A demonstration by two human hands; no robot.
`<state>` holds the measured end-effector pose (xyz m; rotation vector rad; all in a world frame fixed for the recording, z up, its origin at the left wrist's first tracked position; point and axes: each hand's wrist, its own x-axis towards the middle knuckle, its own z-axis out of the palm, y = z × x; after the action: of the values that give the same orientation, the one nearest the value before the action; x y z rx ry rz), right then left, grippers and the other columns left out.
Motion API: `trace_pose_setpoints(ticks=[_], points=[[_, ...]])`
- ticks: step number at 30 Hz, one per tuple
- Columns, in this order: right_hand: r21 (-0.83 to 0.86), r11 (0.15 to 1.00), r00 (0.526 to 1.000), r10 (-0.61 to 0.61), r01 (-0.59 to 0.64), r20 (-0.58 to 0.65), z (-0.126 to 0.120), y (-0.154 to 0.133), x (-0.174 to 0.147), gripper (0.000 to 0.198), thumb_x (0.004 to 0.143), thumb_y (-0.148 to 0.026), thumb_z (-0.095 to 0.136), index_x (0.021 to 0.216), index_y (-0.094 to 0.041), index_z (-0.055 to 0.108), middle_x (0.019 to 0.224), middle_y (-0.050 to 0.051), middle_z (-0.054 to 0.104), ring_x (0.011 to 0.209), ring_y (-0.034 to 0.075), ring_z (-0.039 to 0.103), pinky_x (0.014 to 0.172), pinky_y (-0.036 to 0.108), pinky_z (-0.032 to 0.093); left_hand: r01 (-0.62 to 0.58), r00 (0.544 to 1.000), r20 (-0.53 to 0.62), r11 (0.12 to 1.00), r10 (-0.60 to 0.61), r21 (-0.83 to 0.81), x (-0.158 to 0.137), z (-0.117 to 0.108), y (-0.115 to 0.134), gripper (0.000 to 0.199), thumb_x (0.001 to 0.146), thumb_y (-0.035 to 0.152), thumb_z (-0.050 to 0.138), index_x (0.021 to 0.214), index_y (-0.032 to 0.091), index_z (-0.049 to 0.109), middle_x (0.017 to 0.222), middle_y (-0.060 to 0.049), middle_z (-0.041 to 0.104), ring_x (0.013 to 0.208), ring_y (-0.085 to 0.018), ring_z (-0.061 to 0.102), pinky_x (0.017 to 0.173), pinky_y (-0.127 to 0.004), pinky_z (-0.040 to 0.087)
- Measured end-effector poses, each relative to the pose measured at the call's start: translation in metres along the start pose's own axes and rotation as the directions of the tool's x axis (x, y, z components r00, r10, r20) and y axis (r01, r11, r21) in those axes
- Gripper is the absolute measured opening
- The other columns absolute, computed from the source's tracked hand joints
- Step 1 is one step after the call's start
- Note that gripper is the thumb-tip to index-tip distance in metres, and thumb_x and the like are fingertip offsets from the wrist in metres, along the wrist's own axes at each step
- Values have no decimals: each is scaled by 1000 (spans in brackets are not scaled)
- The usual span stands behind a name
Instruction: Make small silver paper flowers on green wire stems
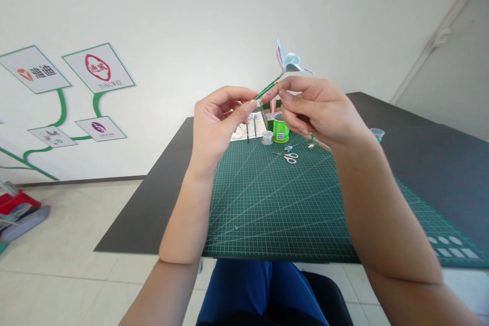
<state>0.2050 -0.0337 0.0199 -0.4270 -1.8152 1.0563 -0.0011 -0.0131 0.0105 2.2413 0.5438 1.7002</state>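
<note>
A handmade flower (292, 59) with pale blue and pinkish petals is held up above the table, its stem wrapped in shiny green (269, 87) and slanting down to the left. My left hand (223, 117) pinches the stem's lower end between thumb and index finger. Against the stem's side lies the index finger of my right hand (321, 107), with the thumb bent close to it and the other fingers curled. Behind the right fingers, part of the stem's upper end and the flower base are hidden.
A green cutting mat (275, 204) covers much of the dark table (153, 188). On it are scissors (289, 157), a small blue flower (288, 148), a white spool (267, 137) and a bright green can (281, 130). A clear cup (377, 134) stands at the right.
</note>
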Motion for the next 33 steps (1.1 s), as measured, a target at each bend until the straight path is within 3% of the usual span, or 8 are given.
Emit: trace_pose_setpoints(ticks=[11, 23, 28, 33], points=[[55, 998, 999, 11, -13, 32, -9, 0, 0, 25, 100, -44, 61, 90, -21, 56, 46, -10, 39, 38, 6, 24, 40, 24, 21, 117, 988, -72, 961, -139, -250, 2, -4, 1, 16, 89, 41, 75, 97, 27, 72, 88, 0, 73, 77, -16, 71, 52, -25, 50], [-188, 975, 993, 116, -117, -16, -13, -1, -2, 35, 100, -51, 58, 84, -20, 57, 43, -9, 35, 41, 7, 26, 46, 28, 24, 120, 985, -98, 975, -140, -185, 2, -9, -3, 22, 91, 46, 71, 103, 28, 72, 96, -2, 73, 77, -15, 69, 53, -26, 51], [-355, 898, 965, 245, -261, -90, -22, 2, -1, 32, 100, -47, 57, 86, -19, 61, 43, -7, 38, 41, 8, 28, 47, 29, 23, 109, 989, -85, 984, -122, -144, 1, -9, -3, 20, 93, 45, 69, 103, 28, 72, 97, -2, 73, 71, -13, 67, 50, -26, 49], [-524, 744, 909, 363, -415, -205, -30, 4, -1, 28, 98, -41, 56, 84, -18, 64, 49, -4, 40, 44, 9, 32, 49, 30, 25, 98, 993, -54, 993, -102, -64, 0, -8, -7, 18, 94, 41, 68, 105, 27, 71, 95, -2, 73, 69, -12, 66, 50, -25, 47]])
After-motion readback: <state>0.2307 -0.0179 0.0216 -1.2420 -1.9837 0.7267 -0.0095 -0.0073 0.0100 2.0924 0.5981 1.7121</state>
